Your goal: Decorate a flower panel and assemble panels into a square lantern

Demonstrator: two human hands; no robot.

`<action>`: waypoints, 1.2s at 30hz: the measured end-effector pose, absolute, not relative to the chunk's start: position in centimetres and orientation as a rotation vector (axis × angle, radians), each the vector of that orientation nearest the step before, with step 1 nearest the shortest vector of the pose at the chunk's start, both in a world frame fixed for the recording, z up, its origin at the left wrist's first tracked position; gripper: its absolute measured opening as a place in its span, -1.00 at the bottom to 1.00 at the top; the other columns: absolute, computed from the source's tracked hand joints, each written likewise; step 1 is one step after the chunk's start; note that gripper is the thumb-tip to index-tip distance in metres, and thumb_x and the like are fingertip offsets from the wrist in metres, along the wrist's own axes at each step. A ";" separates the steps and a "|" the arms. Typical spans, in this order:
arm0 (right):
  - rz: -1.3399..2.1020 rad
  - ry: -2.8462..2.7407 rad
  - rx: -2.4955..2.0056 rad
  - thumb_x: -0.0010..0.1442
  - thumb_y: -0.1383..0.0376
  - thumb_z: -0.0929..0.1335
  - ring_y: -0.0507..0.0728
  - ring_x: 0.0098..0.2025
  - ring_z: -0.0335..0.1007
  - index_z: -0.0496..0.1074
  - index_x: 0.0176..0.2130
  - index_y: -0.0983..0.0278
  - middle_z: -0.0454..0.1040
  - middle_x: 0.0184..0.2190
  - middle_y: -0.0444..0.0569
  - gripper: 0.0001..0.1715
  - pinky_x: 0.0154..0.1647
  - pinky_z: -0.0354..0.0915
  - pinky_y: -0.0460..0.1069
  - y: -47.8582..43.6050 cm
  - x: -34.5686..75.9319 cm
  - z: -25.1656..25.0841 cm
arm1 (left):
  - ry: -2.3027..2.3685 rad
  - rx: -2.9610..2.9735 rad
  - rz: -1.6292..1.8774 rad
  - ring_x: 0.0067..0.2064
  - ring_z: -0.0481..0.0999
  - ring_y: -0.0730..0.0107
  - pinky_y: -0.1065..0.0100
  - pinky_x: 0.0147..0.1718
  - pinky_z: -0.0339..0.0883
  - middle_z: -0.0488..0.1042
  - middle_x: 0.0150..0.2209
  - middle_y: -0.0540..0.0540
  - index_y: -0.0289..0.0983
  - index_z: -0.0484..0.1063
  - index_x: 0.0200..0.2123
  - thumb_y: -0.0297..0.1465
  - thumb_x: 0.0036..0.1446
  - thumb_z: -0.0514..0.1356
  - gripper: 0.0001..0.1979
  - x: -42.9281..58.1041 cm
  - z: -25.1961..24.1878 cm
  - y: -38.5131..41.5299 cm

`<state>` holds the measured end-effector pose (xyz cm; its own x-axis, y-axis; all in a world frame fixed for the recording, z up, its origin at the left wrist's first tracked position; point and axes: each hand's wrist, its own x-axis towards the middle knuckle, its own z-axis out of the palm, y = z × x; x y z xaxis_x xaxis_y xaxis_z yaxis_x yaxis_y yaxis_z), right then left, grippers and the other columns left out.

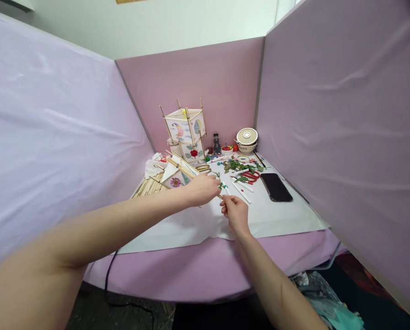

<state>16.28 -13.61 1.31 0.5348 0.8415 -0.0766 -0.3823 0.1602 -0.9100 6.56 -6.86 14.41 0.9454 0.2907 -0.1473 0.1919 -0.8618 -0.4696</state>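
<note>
My left hand (205,189) is closed around the stick frame of a white paper lantern (175,182), which lies tilted and has a purple flower drawn on it. Bamboo sticks (191,172) of this frame run past my fingers. Just below and to the right, my right hand (237,214) pinches a short stick end (221,196) that shows between both hands. My fingertips partly hide the gripped spot. Behind stands a taller paper lantern (185,128) with drawings on its panels and a red flower below.
Loose bamboo sticks (150,185) lie at the left. To the right are green leaves (239,166), red-handled scissors (251,177), white markers (242,192) and a black phone (276,187). Lidded bowls (247,140) stand in the back corner. Pink cloth walls (198,82) enclose the table.
</note>
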 end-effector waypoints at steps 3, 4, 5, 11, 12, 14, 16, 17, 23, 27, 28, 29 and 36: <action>0.815 -0.562 -1.138 0.04 0.20 0.37 0.03 -0.59 0.29 0.42 -0.48 0.28 0.44 -0.58 -0.08 -0.81 -0.59 0.11 -0.09 -13.3 15.9 1.2 | -0.370 -2.638 0.338 -0.22 0.46 0.16 0.29 -0.43 0.13 0.50 -0.33 -0.19 -0.27 0.56 -0.39 -0.50 0.12 0.20 -0.88 7.6 14.1 -7.4; 0.786 -0.594 -1.157 0.06 0.20 0.36 0.05 -0.58 0.30 0.42 -0.48 0.27 0.44 -0.58 -0.08 -0.80 -0.57 0.13 -0.08 -13.2 15.9 1.2 | -0.374 -2.645 0.350 -0.22 0.47 0.16 0.29 -0.43 0.14 0.51 -0.32 -0.20 -0.28 0.55 -0.41 -0.49 0.12 0.21 -0.88 7.9 13.9 -7.6; 0.767 -0.626 -1.178 0.08 0.19 0.35 0.06 -0.57 0.32 0.41 -0.49 0.27 0.44 -0.59 -0.08 -0.79 -0.55 0.15 -0.07 -13.1 15.9 1.2 | -0.381 -2.654 0.361 -0.22 0.47 0.15 0.29 -0.43 0.15 0.52 -0.32 -0.21 -0.28 0.55 -0.43 -0.49 0.12 0.21 -0.88 8.2 13.7 -7.6; 0.619 -1.013 -1.381 0.14 0.28 0.27 0.19 -0.36 0.49 0.47 -0.23 0.26 0.57 -0.40 0.00 -0.77 -0.28 0.30 0.04 -15.5 15.9 2.7 | -0.395 -2.648 0.417 -0.26 0.49 0.14 0.29 -0.44 0.17 0.54 -0.37 -0.24 -0.33 0.53 -0.45 -0.51 0.12 0.19 -0.86 8.4 12.6 -6.8; 0.547 -1.103 -1.393 0.15 0.31 0.26 0.21 -0.29 0.50 0.47 -0.16 0.24 0.58 -0.31 0.01 -0.72 -0.22 0.30 0.06 -16.3 16.0 3.1 | -0.379 -2.641 0.416 -0.26 0.50 0.14 0.30 -0.44 0.17 0.54 -0.37 -0.24 -0.34 0.53 -0.44 -0.53 0.12 0.19 -0.87 8.2 12.4 -6.6; 0.430 -1.208 -1.382 0.18 0.34 0.24 0.21 -0.22 0.51 0.45 -0.10 0.22 0.58 -0.20 0.02 -0.69 -0.16 0.30 0.06 -17.9 16.6 3.9 | -0.362 -2.636 0.416 -0.27 0.51 0.15 0.31 -0.46 0.17 0.54 -0.39 -0.23 -0.34 0.53 -0.44 -0.54 0.11 0.20 -0.88 7.8 12.1 -6.2; 0.354 -1.227 -1.368 0.23 0.32 0.22 0.19 -0.23 0.51 0.44 -0.10 0.22 0.57 -0.20 0.02 -0.71 -0.17 0.31 0.05 -18.5 17.6 4.3 | -0.381 -2.632 0.430 -0.27 0.51 0.15 0.32 -0.47 0.16 0.54 -0.40 -0.22 -0.34 0.52 -0.46 -0.53 0.11 0.21 -0.88 7.5 11.8 -6.1; 0.323 -1.245 -1.377 0.24 0.32 0.23 0.18 -0.22 0.50 0.45 -0.11 0.23 0.56 -0.20 0.03 -0.72 -0.17 0.32 0.05 -18.3 18.2 4.2 | -0.391 -2.629 0.438 -0.27 0.51 0.14 0.31 -0.47 0.16 0.54 -0.40 -0.23 -0.34 0.52 -0.45 -0.51 0.11 0.22 -0.88 7.4 11.7 -6.0; 0.394 -1.601 -1.495 0.03 0.39 0.40 0.24 -0.16 0.40 0.51 -0.24 0.29 0.54 -0.24 0.06 -0.79 -0.11 0.24 0.10 -13.2 19.3 1.2 | -0.319 -2.625 0.396 -0.25 0.50 0.16 0.28 -0.40 0.15 0.56 -0.36 -0.20 -0.30 0.54 -0.45 -0.49 0.08 0.26 -0.92 7.6 11.3 -6.4; 0.812 -1.518 -1.323 0.09 0.32 0.35 0.15 -0.35 0.37 0.52 -0.36 0.30 0.54 -0.39 -0.03 -0.86 -0.30 0.21 0.00 -11.8 18.8 -0.1 | -0.284 -2.603 0.390 -0.26 0.48 0.19 0.24 -0.35 0.09 0.56 -0.38 -0.17 -0.29 0.51 -0.51 -0.49 0.04 0.28 -0.90 7.5 11.2 -6.9; 0.925 -1.484 -1.250 0.10 0.30 0.33 0.12 -0.38 0.34 0.52 -0.36 0.31 0.54 -0.41 -0.06 -0.83 -0.34 0.19 -0.02 -11.8 19.0 -0.2 | -0.264 -2.599 0.380 -0.25 0.47 0.19 0.24 -0.34 0.08 0.56 -0.38 -0.17 -0.29 0.51 -0.51 -0.49 0.06 0.27 -0.89 7.3 11.1 -7.1; 1.026 -1.456 -1.182 0.10 0.28 0.32 0.09 -0.41 0.31 0.52 -0.36 0.31 0.52 -0.43 -0.09 -0.81 -0.37 0.16 -0.04 -11.9 19.2 -0.2 | -0.241 -2.596 0.364 -0.25 0.47 0.20 0.23 -0.34 0.06 0.55 -0.37 -0.16 -0.29 0.51 -0.51 -0.49 0.07 0.25 -0.88 7.1 11.1 -7.2; 1.283 -1.375 -1.053 0.06 0.15 0.36 0.00 -0.51 0.15 0.52 -0.45 0.31 0.41 -0.54 -0.15 -0.73 -0.46 0.05 -0.09 -11.9 19.6 -0.8 | -0.177 -2.574 0.220 -0.25 0.44 0.21 0.20 -0.29 0.08 0.51 -0.41 -0.14 -0.29 0.49 -0.50 -0.49 0.12 0.21 -0.84 5.4 11.4 -7.6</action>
